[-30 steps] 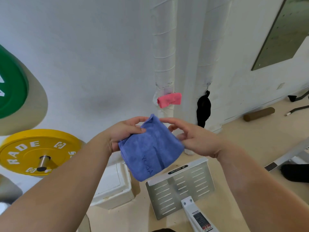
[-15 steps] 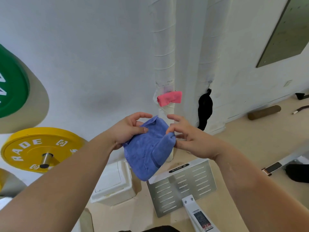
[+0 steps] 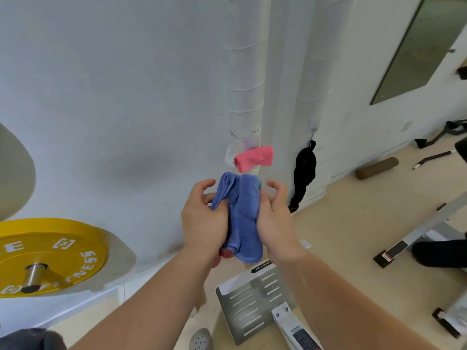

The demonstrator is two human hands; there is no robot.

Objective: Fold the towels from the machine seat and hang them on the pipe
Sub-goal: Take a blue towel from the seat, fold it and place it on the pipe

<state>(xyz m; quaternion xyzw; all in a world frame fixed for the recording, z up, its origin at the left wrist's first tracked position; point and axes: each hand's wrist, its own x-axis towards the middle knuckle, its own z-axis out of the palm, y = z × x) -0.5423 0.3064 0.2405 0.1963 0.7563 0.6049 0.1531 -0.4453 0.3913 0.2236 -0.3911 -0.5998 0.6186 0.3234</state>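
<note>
- The blue towel (image 3: 242,213) is in mid-air in front of the white wall, folded into a narrow upright bundle between both hands.
- The left hand (image 3: 204,221) grips the bundle's left side, with the thumb pressed on the front fold and the fingers curled round behind.
- The right hand (image 3: 275,218) holds the right side. Its thumb lies against the cloth and its upper fingers curl loosely just off it. The lower fingers are hidden, so their hold is probably behind the cloth.
- The towel's top shows two rolled layers side by side, and its bottom end hangs below the hands.
- Just above the bundle, a pink towel (image 3: 254,157) hangs on the wrapped white pipe (image 3: 243,84).
- A black cloth item (image 3: 304,173) hangs to the right of the pipe, near the right hand.
- A yellow weight plate (image 3: 50,253) sits low on the left, and a slotted metal plate (image 3: 252,296) lies on the floor (image 3: 353,223) below the hands.
</note>
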